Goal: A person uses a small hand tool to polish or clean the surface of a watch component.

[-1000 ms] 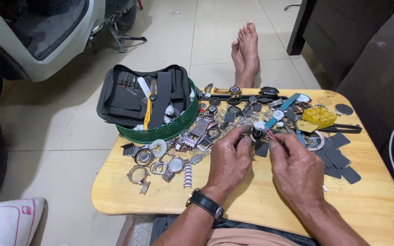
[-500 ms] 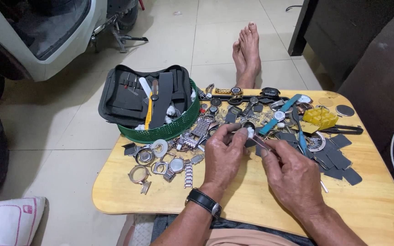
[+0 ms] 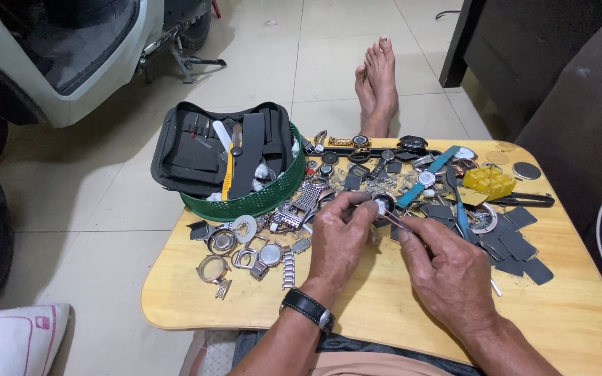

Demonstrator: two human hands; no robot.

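The left hand (image 3: pixel 339 240) pinches a small round watch case (image 3: pixel 383 204) between thumb and fingertips, its grip closed on the case just above the desk (image 3: pixel 384 306). The right hand (image 3: pixel 447 271) holds thin tweezers (image 3: pixel 402 223), its grip closed on them, with the tips touching the underside of the case. The step in hand looks like picking at a part inside the case; the next move likely calls for a steady left grip and fine tip placement. Compared with half a second ago, both hands sit slightly nearer together, the case raised a little. Beyond the grip lie loose watch parts (image 3: pixel 357 174) and a green basket (image 3: pixel 259 198).
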